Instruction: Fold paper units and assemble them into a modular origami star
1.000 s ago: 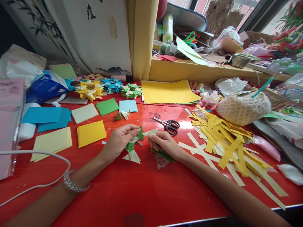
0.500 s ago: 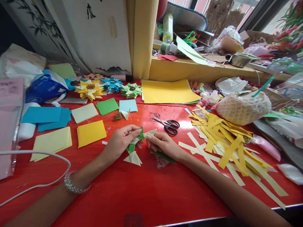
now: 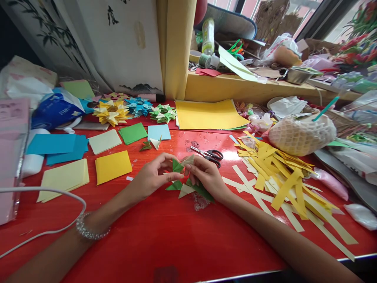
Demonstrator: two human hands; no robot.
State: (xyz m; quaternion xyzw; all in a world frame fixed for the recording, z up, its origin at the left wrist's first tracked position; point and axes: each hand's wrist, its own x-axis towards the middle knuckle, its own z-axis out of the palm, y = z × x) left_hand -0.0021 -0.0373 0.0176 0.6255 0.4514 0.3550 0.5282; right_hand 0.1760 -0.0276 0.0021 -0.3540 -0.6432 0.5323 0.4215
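A linked piece of folded green and cream paper (image 3: 177,166) is held between my two hands above the red table. My left hand (image 3: 153,175) curves loosely around its green part, thumb below and fingers behind. With thumb and fingers, my right hand (image 3: 206,177) pinches the cream part. Below the hands hang or lie more green and cream points (image 3: 186,191); I cannot tell if all are joined. A dark green folded piece (image 3: 203,192) shows under my right palm. Just beyond that hand lie black-handled scissors (image 3: 213,154).
Stacks of yellow paper (image 3: 114,167), green paper (image 3: 133,133) and blue paper (image 3: 51,143) lie to the left. Several folded paper rings (image 3: 110,112) stand at the back. Cut paper strips (image 3: 285,184) spread across the right, near a netted fruit (image 3: 303,133) with a straw. A white cable (image 3: 67,192) crosses the left.
The linked paper has turned, its lower points swinging right toward my right hand. My left thumb has moved lower and away from the fingers. My right fingers have shifted slightly up.
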